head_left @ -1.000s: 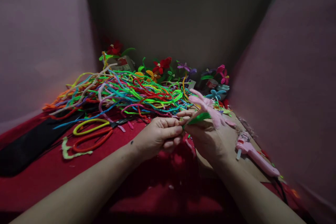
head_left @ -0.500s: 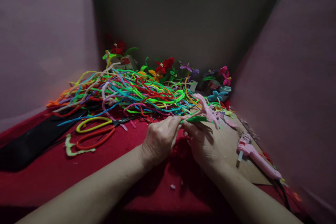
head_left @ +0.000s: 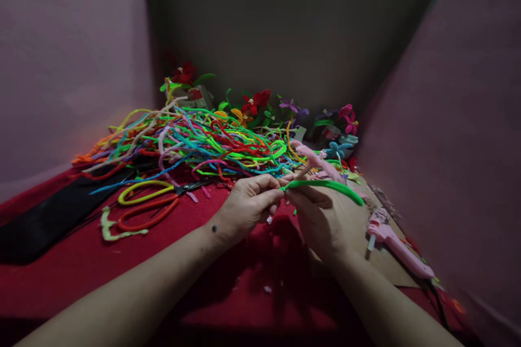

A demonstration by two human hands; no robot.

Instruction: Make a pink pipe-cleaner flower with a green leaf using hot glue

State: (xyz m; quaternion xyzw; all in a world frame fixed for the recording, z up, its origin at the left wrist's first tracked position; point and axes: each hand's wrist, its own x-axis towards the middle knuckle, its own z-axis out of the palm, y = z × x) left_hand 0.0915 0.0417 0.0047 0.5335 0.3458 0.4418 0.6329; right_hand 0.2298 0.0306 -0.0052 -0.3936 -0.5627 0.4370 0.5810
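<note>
Taking the joined fingertips as the clock's centre, the red cloth (head_left: 142, 282) spreads below the hands, with pink walls (head_left: 61, 65) rising at 10 and 2. The heap of fuzzy wires (head_left: 228, 141) fills 11 o'clock, probably pushed back so stock lies within reach yet off the working spot. The brown board (head_left: 350, 233) lies at 4, perhaps to guard the cloth from the glue gun (head_left: 399, 246) resting on it. A black cloth (head_left: 49, 222) and the scissors (head_left: 150, 211) lie at 9, scissor handles turned toward the person, handy for the left side.

The left hand (head_left: 252, 203) has thumb and forefinger clamped on the stem end, seemingly to pin it. The right hand (head_left: 319, 222) closes thumb and fingers around the stem just beside them; some of its fingers are hidden. The pink flower (head_left: 325, 168) points to 2, held away from both palms, presumably to spare its petals. The green strip (head_left: 334, 187) arcs to 3, its tip free and drooping over the board.

For movement, the widest room is from 6 to 8, red cloth with small crumbs (head_left: 267, 289). The heap's edge is near the knuckles at 11; the glue gun bounds 4.
</note>
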